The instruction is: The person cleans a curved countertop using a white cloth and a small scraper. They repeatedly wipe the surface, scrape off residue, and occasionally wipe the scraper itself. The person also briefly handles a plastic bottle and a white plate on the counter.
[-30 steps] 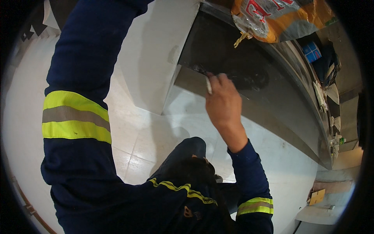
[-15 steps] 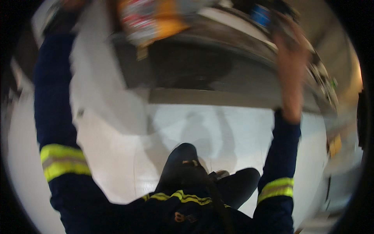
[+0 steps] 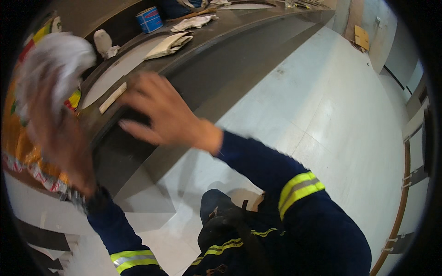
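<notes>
My left hand (image 3: 60, 133) is raised at the left, closed around a crumpled white cloth (image 3: 64, 57). Motion blurs both the hand and the cloth. My right hand (image 3: 163, 110) hovers over the near edge of a dark countertop (image 3: 221, 23), its thumb and fingers apart and slightly blurred. Nothing shows in its grasp. Close to those fingertips, a thin cream-coloured strip (image 3: 113, 98) lies on the counter. Behind my left hand is an orange plastic bag (image 3: 27, 138) with red and yellow parts, partly covered by the hand.
Farther along the counter are a folded cream cloth (image 3: 169, 45), a crumpled white cloth (image 3: 195, 22) and a blue tin (image 3: 149, 20). A whitish rounded object (image 3: 103, 42) stands near the back. Pale floor tiles (image 3: 317, 119) stretch right, toward a cardboard piece (image 3: 362, 37).
The view has turned to the right along the counter. My right hand has left the area by the blue tin and come nearer my left hand. The white cloth now shows in my left hand.
</notes>
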Demonstrator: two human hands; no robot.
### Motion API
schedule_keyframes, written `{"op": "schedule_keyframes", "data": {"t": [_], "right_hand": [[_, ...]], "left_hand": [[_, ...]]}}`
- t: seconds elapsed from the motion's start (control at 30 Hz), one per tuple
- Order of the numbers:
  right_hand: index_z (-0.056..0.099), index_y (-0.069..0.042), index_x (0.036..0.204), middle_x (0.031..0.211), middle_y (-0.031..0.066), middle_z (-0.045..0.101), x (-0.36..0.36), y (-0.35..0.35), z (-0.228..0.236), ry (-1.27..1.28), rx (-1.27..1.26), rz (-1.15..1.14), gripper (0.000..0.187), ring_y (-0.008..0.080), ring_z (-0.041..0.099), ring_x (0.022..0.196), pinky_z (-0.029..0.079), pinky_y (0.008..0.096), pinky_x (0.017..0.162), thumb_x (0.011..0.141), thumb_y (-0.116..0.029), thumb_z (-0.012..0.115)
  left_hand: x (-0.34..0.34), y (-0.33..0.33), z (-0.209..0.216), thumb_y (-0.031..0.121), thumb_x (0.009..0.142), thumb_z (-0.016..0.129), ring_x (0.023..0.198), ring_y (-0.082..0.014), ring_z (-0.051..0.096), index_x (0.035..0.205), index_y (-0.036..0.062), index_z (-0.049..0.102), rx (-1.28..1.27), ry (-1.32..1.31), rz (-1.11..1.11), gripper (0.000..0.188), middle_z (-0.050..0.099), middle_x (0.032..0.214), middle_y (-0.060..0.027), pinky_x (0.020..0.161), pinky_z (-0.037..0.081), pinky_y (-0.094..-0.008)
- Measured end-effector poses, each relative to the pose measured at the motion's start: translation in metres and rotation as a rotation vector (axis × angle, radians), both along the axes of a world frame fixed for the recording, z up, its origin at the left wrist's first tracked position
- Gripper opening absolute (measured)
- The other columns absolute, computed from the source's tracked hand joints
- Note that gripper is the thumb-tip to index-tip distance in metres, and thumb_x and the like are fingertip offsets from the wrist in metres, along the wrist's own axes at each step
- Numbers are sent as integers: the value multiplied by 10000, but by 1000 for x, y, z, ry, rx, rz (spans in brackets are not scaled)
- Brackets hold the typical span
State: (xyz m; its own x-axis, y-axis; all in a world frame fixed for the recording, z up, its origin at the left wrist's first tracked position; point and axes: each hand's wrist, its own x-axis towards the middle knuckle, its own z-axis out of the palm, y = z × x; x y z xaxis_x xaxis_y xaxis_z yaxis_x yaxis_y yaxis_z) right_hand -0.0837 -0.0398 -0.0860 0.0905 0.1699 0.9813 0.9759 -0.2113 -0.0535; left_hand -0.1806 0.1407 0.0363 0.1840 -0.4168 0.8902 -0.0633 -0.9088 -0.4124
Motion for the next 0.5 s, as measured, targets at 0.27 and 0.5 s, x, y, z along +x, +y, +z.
{"op": "schedule_keyframes", "data": {"t": [0.27,0.5], "right_hand": [[642,-56,1191,1074,137,617,-99,-111,-189,908,-550,268,353,318,615,1006,501,450,857,893,-237,692],[630,-65,1212,1009,146,643,-95,-137,-211,1041,-922,259,408,320,656,958,528,435,768,861,-268,682]], "left_hand": [[100,43,-56,73,1021,448,1438,-280,438,1493,80,487,-400,724,-57,474,514,1511,-159,1208,311,-410],[66,87,-52,243,1064,408,1504,-292,320,1579,125,374,-702,860,271,530,355,1620,-146,1229,278,-478]]}}
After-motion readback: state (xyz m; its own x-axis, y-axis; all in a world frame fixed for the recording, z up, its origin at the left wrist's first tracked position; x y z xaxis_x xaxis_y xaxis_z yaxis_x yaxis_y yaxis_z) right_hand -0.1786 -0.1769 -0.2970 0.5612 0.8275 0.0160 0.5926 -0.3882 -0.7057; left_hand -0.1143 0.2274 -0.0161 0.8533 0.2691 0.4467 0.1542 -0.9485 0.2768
